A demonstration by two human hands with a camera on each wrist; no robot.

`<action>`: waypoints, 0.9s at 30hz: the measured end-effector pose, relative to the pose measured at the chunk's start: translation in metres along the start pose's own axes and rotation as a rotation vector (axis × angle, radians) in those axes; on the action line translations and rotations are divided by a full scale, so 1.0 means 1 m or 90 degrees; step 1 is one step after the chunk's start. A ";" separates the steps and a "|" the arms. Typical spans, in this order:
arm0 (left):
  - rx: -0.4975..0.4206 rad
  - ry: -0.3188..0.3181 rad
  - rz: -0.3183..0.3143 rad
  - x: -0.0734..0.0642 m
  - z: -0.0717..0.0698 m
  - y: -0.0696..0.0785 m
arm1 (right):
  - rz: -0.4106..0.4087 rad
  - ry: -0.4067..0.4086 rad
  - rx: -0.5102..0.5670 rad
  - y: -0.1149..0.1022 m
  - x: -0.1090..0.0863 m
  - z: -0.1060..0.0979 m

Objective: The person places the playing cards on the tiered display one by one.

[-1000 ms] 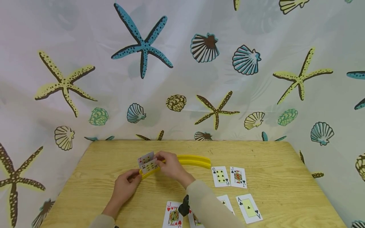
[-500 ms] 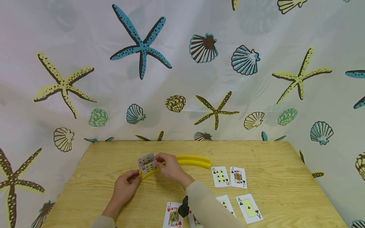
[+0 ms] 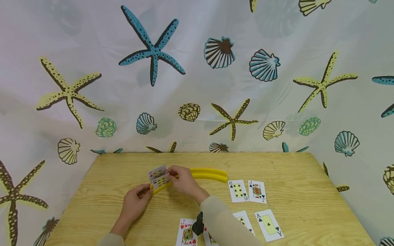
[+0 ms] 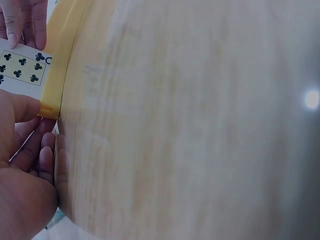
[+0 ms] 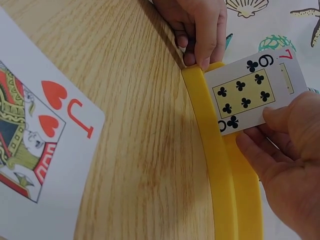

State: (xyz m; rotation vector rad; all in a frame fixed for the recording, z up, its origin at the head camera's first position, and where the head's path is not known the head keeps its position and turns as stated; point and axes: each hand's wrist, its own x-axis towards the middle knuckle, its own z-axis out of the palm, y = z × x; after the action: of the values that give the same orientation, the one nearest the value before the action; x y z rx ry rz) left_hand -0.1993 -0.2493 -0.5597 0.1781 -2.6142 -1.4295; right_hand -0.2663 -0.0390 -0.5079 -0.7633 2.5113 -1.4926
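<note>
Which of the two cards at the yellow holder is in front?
The six of clubs, with the thumb of the right hand on its face. It partly covers the seven, whose corner number is red, not black.

Beige fabric right sleeve point(image 3: 227, 222): long, single-coloured; covers the forearm to near the wrist.
Beige fabric left sleeve point(image 3: 111, 240): matching colour; left of the right sleeve; mostly cropped.
Black wrist fitting point(image 3: 198, 224): narrow top, broader base; at the right sleeve's left edge.
Bare right hand point(image 3: 184, 181): beyond the right sleeve's end.
Bare left hand point(image 3: 135, 201): left of the right sleeve.
</note>
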 end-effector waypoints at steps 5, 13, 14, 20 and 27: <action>0.002 0.000 -0.001 0.000 0.001 -0.002 | 0.002 -0.001 0.006 0.000 -0.001 0.000; -0.005 0.004 0.001 0.000 0.001 -0.001 | 0.002 -0.008 0.002 0.000 -0.002 -0.001; -0.005 0.004 0.002 0.000 0.001 -0.001 | 0.003 -0.009 0.002 0.000 -0.003 -0.001; -0.006 -0.001 -0.004 0.000 0.001 -0.001 | 0.002 -0.005 0.012 0.003 -0.003 -0.003; 0.001 -0.003 -0.007 0.001 0.001 -0.001 | 0.004 -0.012 0.005 0.005 -0.008 -0.012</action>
State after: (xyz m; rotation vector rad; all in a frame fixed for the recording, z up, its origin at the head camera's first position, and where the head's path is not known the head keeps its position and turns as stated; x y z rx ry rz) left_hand -0.2003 -0.2491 -0.5613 0.1908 -2.6219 -1.4332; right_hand -0.2660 -0.0238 -0.5074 -0.7633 2.4904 -1.4846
